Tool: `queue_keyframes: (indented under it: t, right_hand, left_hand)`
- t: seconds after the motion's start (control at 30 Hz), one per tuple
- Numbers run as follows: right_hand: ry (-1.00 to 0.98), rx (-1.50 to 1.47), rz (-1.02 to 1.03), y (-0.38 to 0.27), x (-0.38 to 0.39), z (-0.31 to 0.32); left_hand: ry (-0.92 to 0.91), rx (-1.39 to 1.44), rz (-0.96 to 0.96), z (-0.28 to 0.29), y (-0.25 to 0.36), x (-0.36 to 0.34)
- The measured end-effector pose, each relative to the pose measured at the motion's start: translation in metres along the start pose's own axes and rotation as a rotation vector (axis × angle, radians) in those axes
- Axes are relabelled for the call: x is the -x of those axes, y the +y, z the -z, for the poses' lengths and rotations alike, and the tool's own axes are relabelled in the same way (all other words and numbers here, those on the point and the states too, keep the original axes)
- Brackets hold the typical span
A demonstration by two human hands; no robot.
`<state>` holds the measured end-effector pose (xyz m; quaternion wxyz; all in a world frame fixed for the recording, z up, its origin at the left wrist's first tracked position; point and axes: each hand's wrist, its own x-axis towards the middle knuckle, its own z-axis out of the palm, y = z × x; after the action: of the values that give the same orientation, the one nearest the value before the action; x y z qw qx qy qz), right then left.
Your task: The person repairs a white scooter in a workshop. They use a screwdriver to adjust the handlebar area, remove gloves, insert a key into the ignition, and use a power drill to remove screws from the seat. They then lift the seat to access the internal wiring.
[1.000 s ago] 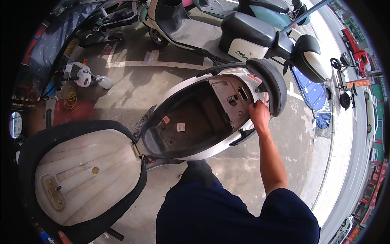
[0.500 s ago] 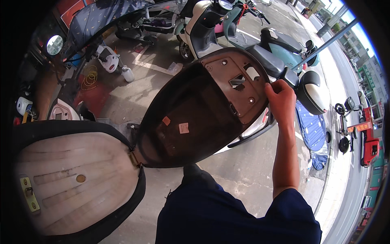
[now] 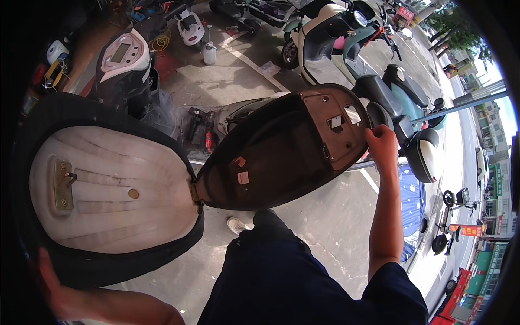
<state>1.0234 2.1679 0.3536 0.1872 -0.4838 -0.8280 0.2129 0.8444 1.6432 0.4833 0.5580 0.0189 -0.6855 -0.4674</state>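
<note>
A black scooter storage bucket (image 3: 271, 154) lies open in front of me, with small labels inside and a brown plate with cutouts at its right end. My right hand (image 3: 383, 145) is closed on the rim at that end. Joined at the other end by a metal hinge (image 3: 197, 192) is the upturned scooter seat (image 3: 111, 179), showing its pale underside, black padded border and metal latch plate (image 3: 64, 184). At the seat's lower left edge, my left hand (image 3: 51, 284) grips the padded border; its fingers are partly hidden by the dark picture rim.
A scooter dashboard (image 3: 123, 52) stands behind the seat, with uncovered inner parts (image 3: 197, 130) behind the bucket. A white spray bottle (image 3: 209, 53) and yellow hose (image 3: 160, 40) are farther off. Parked scooters (image 3: 330, 46) stand beyond, with a blue cover (image 3: 411, 197) at right.
My left hand has come into view at the seat's edge. Bucket and seat have shifted and turned in the picture, and the scooter's inner parts now show behind them. The right hand keeps its grip.
</note>
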Motion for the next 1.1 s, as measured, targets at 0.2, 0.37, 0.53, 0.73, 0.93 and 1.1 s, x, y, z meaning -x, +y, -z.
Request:
queue_keyframes:
  t: [0.2,0.37,0.53,0.73,0.93,1.1]
  right_hand:
    - [-0.216,0.010,0.028,0.053,0.013,-0.037]
    - [-0.374,-0.041,0.181,0.011,0.051,-0.068]
    - [-0.613,0.077,0.296,0.008,0.084,-0.172]
    - [-0.892,0.148,0.108,0.067,0.165,-0.370]
    - [-1.235,0.203,-0.145,0.108,0.235,-0.514]
    - [-1.441,0.257,-0.313,0.085,0.300,-0.594]
  left_hand:
    - [-0.118,0.085,-0.132,0.039,0.017,0.031]
    - [-0.211,-0.130,-0.229,0.075,0.007,0.059]
    - [-0.314,-0.446,-0.275,0.151,-0.043,0.072]
    - [-0.531,-0.919,-0.156,0.153,-0.124,0.135]
    - [-0.737,-1.077,0.088,0.197,-0.234,0.152]
    - [-0.998,-1.166,0.076,0.222,-0.257,0.201]
